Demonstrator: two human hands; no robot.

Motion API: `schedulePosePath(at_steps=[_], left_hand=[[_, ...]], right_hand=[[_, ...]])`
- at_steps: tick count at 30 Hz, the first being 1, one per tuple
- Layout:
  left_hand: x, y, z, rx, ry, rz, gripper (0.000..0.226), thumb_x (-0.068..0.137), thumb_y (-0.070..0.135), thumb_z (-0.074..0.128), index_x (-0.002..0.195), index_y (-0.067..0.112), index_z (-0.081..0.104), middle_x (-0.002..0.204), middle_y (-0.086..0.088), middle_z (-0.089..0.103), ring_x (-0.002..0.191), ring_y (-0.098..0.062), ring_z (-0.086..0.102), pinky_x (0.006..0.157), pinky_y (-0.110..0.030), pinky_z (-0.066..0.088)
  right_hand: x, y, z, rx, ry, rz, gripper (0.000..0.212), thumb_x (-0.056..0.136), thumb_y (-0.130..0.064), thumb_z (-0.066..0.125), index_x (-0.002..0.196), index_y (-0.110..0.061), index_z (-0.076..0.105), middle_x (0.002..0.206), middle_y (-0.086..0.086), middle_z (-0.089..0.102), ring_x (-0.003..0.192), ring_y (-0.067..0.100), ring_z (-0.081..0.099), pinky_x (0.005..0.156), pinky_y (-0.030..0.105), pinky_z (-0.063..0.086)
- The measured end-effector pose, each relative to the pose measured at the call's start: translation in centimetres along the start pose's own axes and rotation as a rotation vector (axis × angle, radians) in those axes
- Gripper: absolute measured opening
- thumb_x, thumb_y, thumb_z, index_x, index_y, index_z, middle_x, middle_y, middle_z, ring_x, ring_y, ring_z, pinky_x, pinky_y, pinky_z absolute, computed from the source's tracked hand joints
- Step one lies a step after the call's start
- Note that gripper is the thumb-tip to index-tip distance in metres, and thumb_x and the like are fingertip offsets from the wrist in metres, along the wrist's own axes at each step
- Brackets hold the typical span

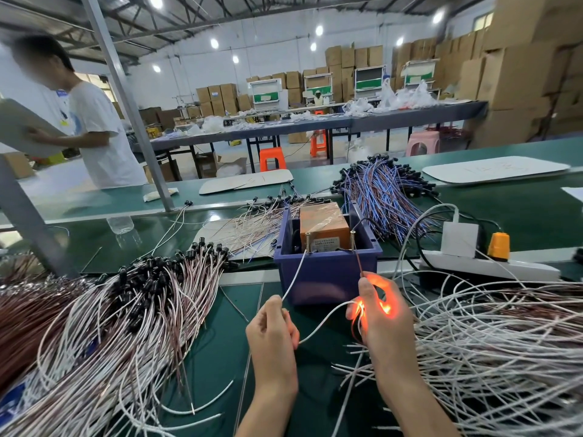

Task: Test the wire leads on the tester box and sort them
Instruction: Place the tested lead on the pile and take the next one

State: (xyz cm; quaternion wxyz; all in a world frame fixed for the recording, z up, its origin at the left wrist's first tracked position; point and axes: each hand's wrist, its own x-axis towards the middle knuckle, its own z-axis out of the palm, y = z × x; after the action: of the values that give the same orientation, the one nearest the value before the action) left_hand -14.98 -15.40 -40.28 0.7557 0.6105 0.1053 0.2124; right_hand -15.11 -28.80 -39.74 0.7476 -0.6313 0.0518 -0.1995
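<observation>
Lead [294,273], light and limp: my left hand [273,329] pinches its white end, my right hand [381,320] grips the glowing lamp [385,307].

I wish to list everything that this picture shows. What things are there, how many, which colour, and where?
tester box: one, orange, inside the bin.
bin: one, blue, table middle.
table: one, green, under everything.
capped leads: one pile, white and brown, black caps, left.
blue leads: one pile, blue and brown, behind the bin.
white wires: one pile, white, right.
power strip: one, white, right of the bin.
cardboard boxes: many, brown, background.
other person: one, white shirt, far left.
white wire: one, white, left hand to tester box.
brown wire: one, brown, right hand to tester box.
left hand: pinches the white wire.
right hand: pinches the brown wire; orange glow inside.
</observation>
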Motion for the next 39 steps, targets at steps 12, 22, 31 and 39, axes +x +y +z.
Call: schedulePosePath(at_steps=[12, 22, 31, 39], left_hand=[[-0.1, 0.0, -0.1, 0.018, -0.017, -0.010, 0.039, 0.097, 0.021, 0.048, 0.062, 0.013, 0.033, 0.053, 0.000, 0.028, 0.048, -0.014, 0.026, 0.041, -0.017, 0.028], [0.3, 0.0, -0.1, -0.025, 0.034, -0.033, 0.055, 0.101, 0.029, 0.046, 0.048, 0.028, 0.034, 0.053, 0.005, 0.029, 0.045, -0.010, 0.029, 0.042, -0.021, 0.030], [0.9, -0.4, -0.2, -0.063, 0.105, -0.021, 0.045, 0.107, 0.042, 0.036, 0.069, 0.016, 0.041, 0.052, 0.006, 0.034, 0.043, -0.011, 0.035, 0.042, -0.019, 0.033], [1.2, -0.5, -0.2, -0.109, 0.141, -0.010, 0.036, 0.110, 0.033, 0.031, 0.086, 0.013, 0.049, 0.052, 0.010, 0.043, 0.042, -0.007, 0.038, 0.039, -0.018, 0.035]], right_hand=[[-0.1, -0.1, 0.1, -0.012, -0.011, 0.011, 0.013, 0.102, -0.038, 0.053, 0.108, -0.033, 0.063, 0.063, 0.003, 0.067, 0.044, 0.007, 0.038, 0.043, 0.015, 0.035], [-0.1, -0.2, 0.2, 0.053, -0.003, 0.034, 0.012, 0.103, -0.031, 0.053, 0.109, -0.029, 0.063, 0.060, 0.003, 0.067, 0.041, 0.004, 0.036, 0.039, 0.015, 0.032], [-0.6, -0.5, 0.3, 0.033, -0.032, 0.032, 0.020, 0.105, -0.036, 0.046, 0.107, -0.028, 0.065, 0.078, 0.003, 0.078, 0.040, 0.000, 0.046, 0.042, 0.008, 0.037], [-1.3, -1.0, 0.5, -0.063, -0.046, -0.003, 0.036, 0.105, -0.047, 0.038, 0.105, -0.030, 0.069, 0.077, -0.003, 0.078, 0.045, -0.005, 0.049, 0.063, 0.027, 0.038]])
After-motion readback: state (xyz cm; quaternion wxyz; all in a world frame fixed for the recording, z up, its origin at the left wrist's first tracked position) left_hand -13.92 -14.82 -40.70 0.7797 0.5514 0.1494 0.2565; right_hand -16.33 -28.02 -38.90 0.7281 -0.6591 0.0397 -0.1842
